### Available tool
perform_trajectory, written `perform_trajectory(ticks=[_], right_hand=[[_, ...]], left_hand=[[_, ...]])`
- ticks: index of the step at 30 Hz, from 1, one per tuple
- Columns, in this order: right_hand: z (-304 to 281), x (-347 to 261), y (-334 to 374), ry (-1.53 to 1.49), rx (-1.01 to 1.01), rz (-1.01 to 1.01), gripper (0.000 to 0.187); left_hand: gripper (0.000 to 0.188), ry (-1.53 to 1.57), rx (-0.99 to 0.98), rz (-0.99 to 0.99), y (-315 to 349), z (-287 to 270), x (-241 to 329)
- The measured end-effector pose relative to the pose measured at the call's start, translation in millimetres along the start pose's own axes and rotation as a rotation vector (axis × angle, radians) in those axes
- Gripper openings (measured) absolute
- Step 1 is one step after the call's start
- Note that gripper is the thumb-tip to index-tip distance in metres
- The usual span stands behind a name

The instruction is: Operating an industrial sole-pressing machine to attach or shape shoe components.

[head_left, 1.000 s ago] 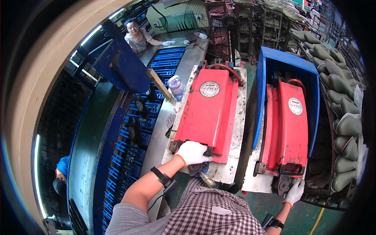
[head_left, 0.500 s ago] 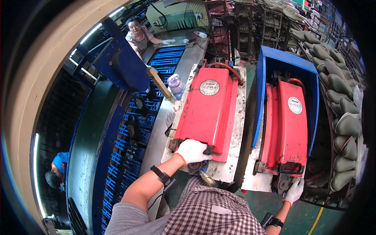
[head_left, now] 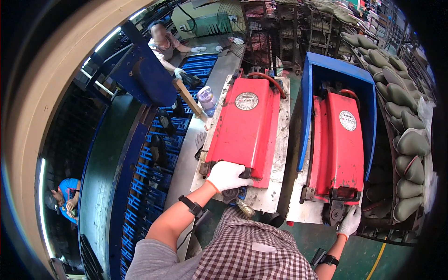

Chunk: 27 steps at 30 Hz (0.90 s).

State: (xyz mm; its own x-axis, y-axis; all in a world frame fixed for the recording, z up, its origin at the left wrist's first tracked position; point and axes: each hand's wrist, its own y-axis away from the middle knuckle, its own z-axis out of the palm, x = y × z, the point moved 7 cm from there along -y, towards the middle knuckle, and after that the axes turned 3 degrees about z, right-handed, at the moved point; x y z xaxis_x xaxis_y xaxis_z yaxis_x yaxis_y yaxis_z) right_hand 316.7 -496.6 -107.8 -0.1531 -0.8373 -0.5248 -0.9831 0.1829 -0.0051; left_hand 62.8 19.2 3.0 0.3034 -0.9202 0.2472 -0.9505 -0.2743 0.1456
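Two red machine covers stand side by side before me. My left hand [head_left: 227, 176], in a white glove, is closed round the black handle [head_left: 246, 173] at the near end of the left red cover [head_left: 242, 126]. The cover lies lowered, and my palm hides part of the handle. My right hand [head_left: 350, 220], also gloved, is at the near corner of the right machine, beside a round black fitting [head_left: 335, 213]. Its fingers are curled against the table edge there; what they grip is hidden. The right red cover [head_left: 344, 149] sits down inside a blue hood [head_left: 343, 65].
Left of me runs a conveyor of blue bars [head_left: 140, 196] carrying black shoes [head_left: 159, 148]. A purple-lidded jug [head_left: 206, 99] and a grey glove [head_left: 200, 140] lie between. Grey-green shoe parts [head_left: 413, 142] fill a rack at right. Two co-workers are across the line.
The far co-worker's other gloved hand has come into sight with a dark shoe over the conveyor. The co-worker at lower left shows more. My hands keep their places; the view shifts slightly.
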Motion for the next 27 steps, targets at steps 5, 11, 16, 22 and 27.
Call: perform_trajectory(ticks=[5, 11, 16, 22, 27], right_hand=[[-7, -4, 6, 0.024, -0.03, 0.051, 0.038], [-17, -9, 33, 0.288, -0.145, 0.057, 0.04], [-9, 11, 53, 0.189, -0.218, 0.006, 0.047], [-12, -14, 143, -0.015, -0.513, -0.176, 0.081], [-32, -53, 152, -0.341, -0.719, -0.181, 0.048]], left_hand=[[0.014, 0.519, 0.609, -0.026, 18, -19, 2], [0.036, 0.484, 0.45, 0.552, -37, -34, 142], [0.041, 0.348, 0.441, 0.919, -55, -3, 256], [0.044, 0.213, 0.476, 0.977, -69, 60, 291], [0.04, 0.182, 0.5, 0.987, -75, 38, 302]])
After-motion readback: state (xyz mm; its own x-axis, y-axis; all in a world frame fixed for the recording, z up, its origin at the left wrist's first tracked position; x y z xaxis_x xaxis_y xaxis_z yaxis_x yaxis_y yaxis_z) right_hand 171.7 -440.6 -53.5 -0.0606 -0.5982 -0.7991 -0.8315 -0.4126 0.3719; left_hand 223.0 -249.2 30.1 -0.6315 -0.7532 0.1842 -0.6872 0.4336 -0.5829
